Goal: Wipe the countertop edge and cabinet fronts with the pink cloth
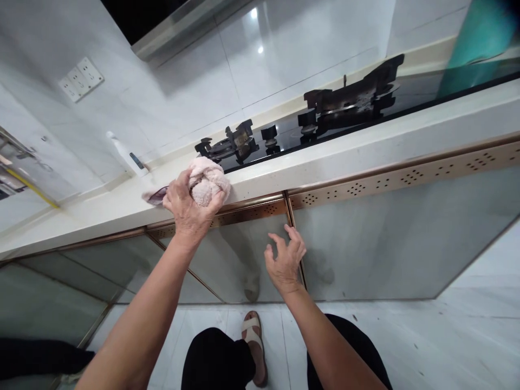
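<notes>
My left hand (190,208) is closed around a bunched pale pink cloth (208,179) at the front edge of the white countertop (276,179). A darker flap (156,196) sticks out at the left of that hand. Just behind the cloth lies the left burner grate (233,143) of a black gas stove (284,138). My right hand (285,254) hangs in front of the cabinet doors, below the counter edge. Its fingers are curved and apart, with nothing in them.
Toward the back wall stands a white bottle-like item (128,154) with a dark label. A second burner grate (353,103) and black knobs (269,135) rise from the stove. A green object (479,49) is at far right. Frosted cabinet doors (385,233) face me.
</notes>
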Available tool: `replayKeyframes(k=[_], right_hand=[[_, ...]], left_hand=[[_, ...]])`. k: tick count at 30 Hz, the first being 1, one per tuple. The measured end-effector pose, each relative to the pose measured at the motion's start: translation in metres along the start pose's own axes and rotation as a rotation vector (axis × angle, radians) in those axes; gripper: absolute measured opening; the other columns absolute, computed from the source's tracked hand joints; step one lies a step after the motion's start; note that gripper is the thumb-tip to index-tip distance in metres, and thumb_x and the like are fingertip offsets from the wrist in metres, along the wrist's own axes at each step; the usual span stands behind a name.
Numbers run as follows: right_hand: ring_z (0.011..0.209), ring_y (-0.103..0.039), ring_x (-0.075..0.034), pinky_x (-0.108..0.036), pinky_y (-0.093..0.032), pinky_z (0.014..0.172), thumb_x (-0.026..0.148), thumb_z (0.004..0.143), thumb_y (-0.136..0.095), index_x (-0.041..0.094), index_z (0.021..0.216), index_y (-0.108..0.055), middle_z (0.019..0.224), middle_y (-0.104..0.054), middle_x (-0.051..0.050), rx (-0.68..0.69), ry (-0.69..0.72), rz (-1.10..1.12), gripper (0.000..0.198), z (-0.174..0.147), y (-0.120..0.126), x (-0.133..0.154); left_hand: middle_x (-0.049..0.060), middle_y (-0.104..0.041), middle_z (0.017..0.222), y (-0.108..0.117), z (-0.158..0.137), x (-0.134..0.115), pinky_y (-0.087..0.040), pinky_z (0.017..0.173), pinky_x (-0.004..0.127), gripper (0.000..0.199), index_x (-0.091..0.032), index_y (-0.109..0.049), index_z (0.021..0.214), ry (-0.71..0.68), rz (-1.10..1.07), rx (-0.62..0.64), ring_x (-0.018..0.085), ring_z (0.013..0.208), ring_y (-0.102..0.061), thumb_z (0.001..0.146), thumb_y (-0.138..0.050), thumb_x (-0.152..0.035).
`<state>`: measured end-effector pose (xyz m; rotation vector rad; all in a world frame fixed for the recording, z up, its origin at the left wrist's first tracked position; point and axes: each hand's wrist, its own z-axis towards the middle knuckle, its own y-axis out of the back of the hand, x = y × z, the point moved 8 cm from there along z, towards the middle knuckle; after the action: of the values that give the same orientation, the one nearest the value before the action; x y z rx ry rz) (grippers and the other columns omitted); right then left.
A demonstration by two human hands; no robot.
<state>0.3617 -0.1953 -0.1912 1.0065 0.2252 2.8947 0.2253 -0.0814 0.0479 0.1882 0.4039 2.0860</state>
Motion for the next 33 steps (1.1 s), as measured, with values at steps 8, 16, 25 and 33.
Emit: replayKeyframes(k=[8, 16, 25, 33], right_hand=[[0.139, -0.041, -0.037, -0.060, -0.041, 0.106, 0.019, 0.086, -0.060, 0.019, 0.108, -0.069, 0.141, -0.049, -0.017, -0.015, 0.005, 0.017, 0.023, -0.001, -0.005, 0.002], [0.131, -0.050, -0.034, -0.062, -0.045, 0.105, 0.024, 0.092, -0.053, 0.018, 0.111, -0.066, 0.136, -0.051, -0.018, -0.118, 0.074, 0.122, 0.023, 0.018, 0.048, 0.005], [0.127, -0.053, -0.028, -0.053, -0.039, 0.109, 0.027, 0.098, -0.042, 0.023, 0.116, -0.061, 0.129, -0.059, -0.011, -0.161, 0.557, 0.009, 0.027, 0.166, 0.104, 0.101], [0.096, -0.050, -0.025, -0.045, -0.030, 0.093, 0.039, 0.103, -0.036, 0.020, 0.099, -0.066, 0.099, -0.065, -0.010, 0.069, 0.462, -0.304, 0.036, 0.194, 0.041, 0.062]], left_hand=[[0.010, -0.051, 0.119, -0.037, -0.053, -0.075, -0.041, 0.100, 0.052, 0.057, -0.029, -0.050, 0.117, -0.473, -0.042, -0.174, 0.030, 0.117, -0.048, 0.074, -0.083, -0.046], [0.004, -0.056, 0.124, -0.076, -0.068, -0.105, -0.025, 0.108, 0.052, 0.026, -0.039, -0.062, 0.108, -0.650, -0.020, -0.043, 0.028, 0.133, -0.040, 0.086, -0.075, -0.035], [0.002, -0.056, 0.139, -0.044, -0.050, -0.064, -0.022, 0.119, 0.051, 0.026, -0.035, -0.059, 0.110, -0.768, -0.009, -0.078, 0.029, 0.153, -0.030, 0.088, -0.073, -0.037], [0.009, -0.051, 0.150, -0.024, -0.044, -0.051, -0.035, 0.114, 0.057, 0.026, -0.031, -0.064, 0.100, -0.731, -0.111, -0.034, 0.034, 0.148, -0.038, 0.084, -0.074, -0.049]])
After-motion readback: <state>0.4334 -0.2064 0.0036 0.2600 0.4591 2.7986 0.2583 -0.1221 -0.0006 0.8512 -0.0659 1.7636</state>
